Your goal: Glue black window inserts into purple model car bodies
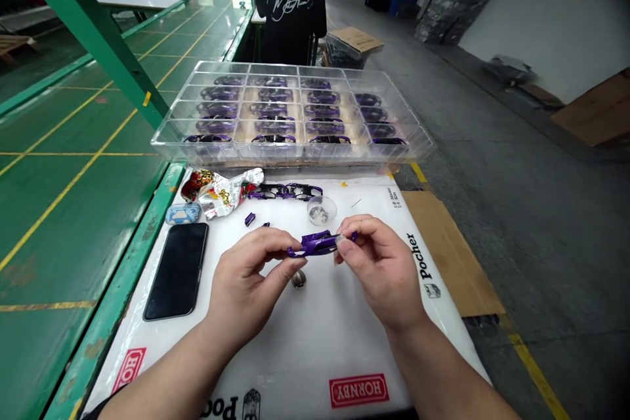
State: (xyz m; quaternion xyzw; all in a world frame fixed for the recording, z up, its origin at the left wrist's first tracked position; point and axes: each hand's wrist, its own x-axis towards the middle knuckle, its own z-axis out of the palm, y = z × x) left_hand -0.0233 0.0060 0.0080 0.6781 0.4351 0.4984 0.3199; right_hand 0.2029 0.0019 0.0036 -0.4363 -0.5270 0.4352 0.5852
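Observation:
Between my two hands, above the white work surface [339, 328], is a purple model car body [317, 244]. My left hand [251, 275] pinches its left end between thumb and fingers. At the other end, my right hand [381, 266] grips it, the thumb lying along the near side. Below the car body lies a small round metallic object [298, 278], whose kind I cannot tell. Just beyond my hands sit a small clear dish [321, 212] with tiny bits in it and a small purple part [250, 218]. Two more purple car bodies [285, 191] lie farther back.
A clear compartment tray [290, 159] of purple car bodies spans the back. At left lie a phone [177, 269], a blue patterned case [183, 213] and a crumpled foil wrapper [221, 193]. A green conveyor [113, 157] runs alongside; a person in black [290, 13] sits beyond.

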